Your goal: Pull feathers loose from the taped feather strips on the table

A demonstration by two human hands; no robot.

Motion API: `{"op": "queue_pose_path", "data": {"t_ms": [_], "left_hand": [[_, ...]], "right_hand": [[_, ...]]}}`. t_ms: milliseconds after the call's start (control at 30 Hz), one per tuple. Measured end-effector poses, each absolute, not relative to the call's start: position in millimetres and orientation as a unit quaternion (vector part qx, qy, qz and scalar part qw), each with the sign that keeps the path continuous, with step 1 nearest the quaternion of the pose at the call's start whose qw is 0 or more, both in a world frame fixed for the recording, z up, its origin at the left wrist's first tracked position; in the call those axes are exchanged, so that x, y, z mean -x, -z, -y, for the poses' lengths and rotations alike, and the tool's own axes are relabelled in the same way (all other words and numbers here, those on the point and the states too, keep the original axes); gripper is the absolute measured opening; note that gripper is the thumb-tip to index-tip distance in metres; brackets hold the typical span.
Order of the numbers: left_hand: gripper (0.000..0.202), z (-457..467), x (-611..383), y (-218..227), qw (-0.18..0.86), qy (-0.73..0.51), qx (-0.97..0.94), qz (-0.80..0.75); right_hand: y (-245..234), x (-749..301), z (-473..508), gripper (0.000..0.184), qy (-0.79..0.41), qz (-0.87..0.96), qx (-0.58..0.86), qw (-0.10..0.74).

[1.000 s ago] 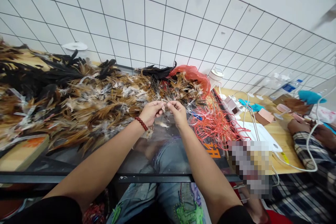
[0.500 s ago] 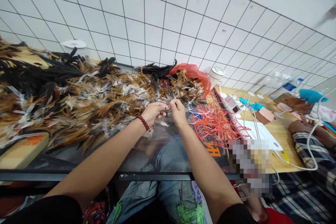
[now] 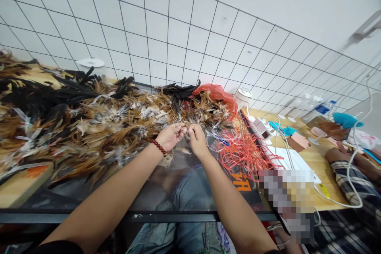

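Note:
My left hand (image 3: 170, 136), with a red bead bracelet (image 3: 158, 147) on the wrist, and my right hand (image 3: 195, 140) meet fingertip to fingertip over a glass table top (image 3: 166, 190). Both hands pinch something small and pale between them that I cannot make out. A big heap of brown, black and white feathers (image 3: 89, 123) lies just beyond and to the left of the hands. A tangle of red rubber bands (image 3: 244, 151) lies right of my right hand.
A red plastic bag (image 3: 218, 93) sits behind the feathers against the white grid wall. A wooden table (image 3: 315, 154) at right carries white cables, a charger block and small items. Another person's arm in a plaid sleeve (image 3: 354, 170) rests at the far right.
My hands have drawn closer together, fingertips now touching. The view has tilted up a little, so everything sits lower in the frame.

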State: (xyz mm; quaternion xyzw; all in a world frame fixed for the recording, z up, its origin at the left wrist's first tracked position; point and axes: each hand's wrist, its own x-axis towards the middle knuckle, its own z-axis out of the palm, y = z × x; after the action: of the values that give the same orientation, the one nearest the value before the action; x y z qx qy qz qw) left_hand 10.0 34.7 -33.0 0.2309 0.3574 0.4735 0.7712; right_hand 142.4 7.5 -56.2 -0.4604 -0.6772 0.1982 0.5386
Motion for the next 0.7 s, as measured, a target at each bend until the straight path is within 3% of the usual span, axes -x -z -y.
{"op": "queue_pose_path", "data": {"t_ms": [200, 300, 367, 700], "left_hand": [[0.004, -35, -10, 34, 0.765, -0.477, -0.289, -0.323], [0.027, -30, -13, 33, 0.733, -0.482, -0.349, -0.329], [0.032, -28, -15, 34, 0.701, -0.484, -0.383, -0.358], [0.021, -27, -21, 39, 0.605, -0.505, -0.462, -0.407]], "right_hand": [[56, -144, -10, 0.02, -0.212, 0.64, 0.484, 0.557], [55, -146, -12, 0.021, -0.233, 0.589, 0.506, 0.585], [54, -147, -12, 0.022, -0.27, 0.552, 0.511, 0.601], [54, -147, -13, 0.026, -0.337, 0.519, 0.477, 0.624]]}}
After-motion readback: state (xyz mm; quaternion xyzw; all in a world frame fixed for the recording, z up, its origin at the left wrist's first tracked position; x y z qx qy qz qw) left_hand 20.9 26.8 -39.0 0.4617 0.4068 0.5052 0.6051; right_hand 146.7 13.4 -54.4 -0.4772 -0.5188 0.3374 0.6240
